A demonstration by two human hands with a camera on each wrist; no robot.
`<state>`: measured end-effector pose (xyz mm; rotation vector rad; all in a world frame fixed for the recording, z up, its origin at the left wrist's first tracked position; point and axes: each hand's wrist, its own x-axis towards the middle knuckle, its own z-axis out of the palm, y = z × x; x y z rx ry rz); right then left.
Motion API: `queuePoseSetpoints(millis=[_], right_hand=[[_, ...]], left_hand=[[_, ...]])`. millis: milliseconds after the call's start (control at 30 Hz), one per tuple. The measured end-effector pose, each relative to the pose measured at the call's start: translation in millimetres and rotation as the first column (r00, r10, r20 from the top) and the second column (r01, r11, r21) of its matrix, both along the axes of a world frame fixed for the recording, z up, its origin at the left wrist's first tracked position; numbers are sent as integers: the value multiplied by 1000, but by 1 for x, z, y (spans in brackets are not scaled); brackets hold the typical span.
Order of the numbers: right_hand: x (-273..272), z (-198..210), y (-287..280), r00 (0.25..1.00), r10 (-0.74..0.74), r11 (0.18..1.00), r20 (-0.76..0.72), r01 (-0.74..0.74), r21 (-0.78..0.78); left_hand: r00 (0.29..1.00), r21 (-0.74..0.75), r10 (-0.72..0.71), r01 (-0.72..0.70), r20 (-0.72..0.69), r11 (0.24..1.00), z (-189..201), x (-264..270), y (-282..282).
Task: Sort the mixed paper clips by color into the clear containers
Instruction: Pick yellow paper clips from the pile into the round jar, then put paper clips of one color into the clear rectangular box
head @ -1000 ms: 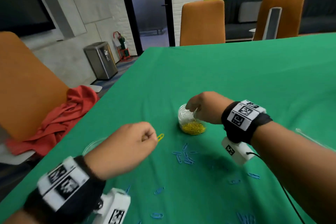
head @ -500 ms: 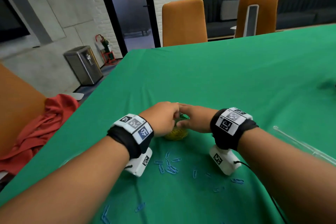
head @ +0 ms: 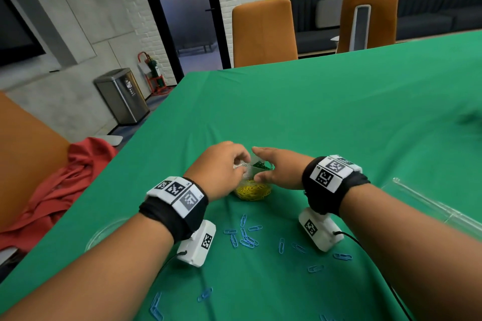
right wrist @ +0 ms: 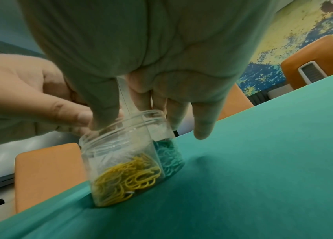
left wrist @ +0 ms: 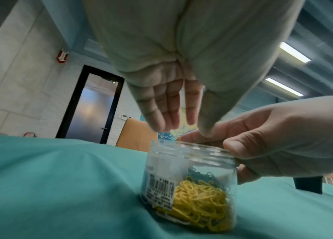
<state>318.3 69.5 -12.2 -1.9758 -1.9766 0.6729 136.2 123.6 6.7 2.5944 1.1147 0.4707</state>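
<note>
A small clear jar (head: pixel 254 190) (left wrist: pixel 192 177) (right wrist: pixel 128 161) stands on the green cloth, split by a clear divider. Yellow clips (head: pixel 253 191) (left wrist: pixel 198 203) (right wrist: pixel 126 179) fill one side and green clips (head: pixel 260 165) (right wrist: pixel 167 155) the other. My right hand (head: pixel 276 167) (left wrist: pixel 263 145) (right wrist: pixel 141 116) grips the jar's rim, thumb on the near edge and fingers behind. Just over the jar's mouth hangs my left hand (head: pixel 221 167) (left wrist: pixel 183 126), fingers pointing straight down; I see no clip in it. Several blue clips (head: pixel 245 238) lie loose in front of the jar.
A clear round lid (head: pixel 104 234) lies near the table's left edge. A flat clear plastic piece (head: pixel 430 203) lies at the right. A red cloth (head: pixel 65 177) is draped on the orange chair at the left. More blue clips (head: pixel 156 305) lie near the front edge.
My left hand, which pinched a yellow clip to the left of the jar, has come over the jar's mouth; the clip no longer shows in it. My right hand stays on the jar.
</note>
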Motion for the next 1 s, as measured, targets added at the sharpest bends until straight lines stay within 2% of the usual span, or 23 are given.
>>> queuePoseSetpoints(millis=[33, 100, 167, 233, 367, 433, 533, 600, 633, 667, 733, 767, 800, 867, 1000], right_hand=[[0, 1, -1, 1000, -6, 1000, -12, 6, -12], [0, 4, 0, 1000, -15, 999, -14, 15, -37], [-3, 8, 1, 1000, -24, 997, 15, 25, -69], [-5, 12, -3, 997, -44, 995, 56, 49, -87], [9, 41, -35, 989, -126, 992, 81, 126, 13], [26, 63, -67, 978, -167, 983, 125, 156, 92], [56, 86, -128, 920, -192, 981, 342, 180, 68], [74, 88, -171, 836, -193, 966, 513, 254, -52], [80, 86, -189, 789, -189, 946, 585, 306, -107], [86, 83, -205, 746, -181, 921, 641, 357, -156], [95, 73, -227, 687, -158, 877, 709, 428, -219], [98, 67, -235, 672, -137, 864, 728, 440, -244], [99, 62, -239, 670, -111, 858, 734, 438, -269], [95, 57, -243, 698, -73, 858, 712, 408, -312], [81, 53, -228, 713, -81, 906, 697, 344, -247]], left_hand=[[998, -2, 29, -30, -49, 1000, -1, 0, 1], [985, -103, 58, -76, -161, 992, -2, 0, 3], [984, -197, 95, -123, -148, 973, -4, 2, 6], [984, -206, 142, -161, -105, 965, -8, 2, 11], [977, -167, 135, -162, -164, 973, -11, -2, 11], [983, -103, 120, -135, -142, 985, -10, -8, 6], [997, 121, 73, -74, 14, 990, -2, -21, -12], [1000, 131, 15, -19, 25, 991, 3, -30, -28], [999, 68, -9, 12, -44, 998, 3, -35, -35], [984, -17, -32, 30, -173, 999, 3, -37, -43], [877, -147, -112, 48, -468, 988, -1, -40, -58], [814, -193, -157, 57, -560, 980, -4, -40, -65], [768, -232, -194, 62, -610, 971, -6, -40, -72], [738, -274, -223, 53, -637, 960, -10, -36, -83], [760, -281, -236, 73, -605, 957, -14, -20, -106]])
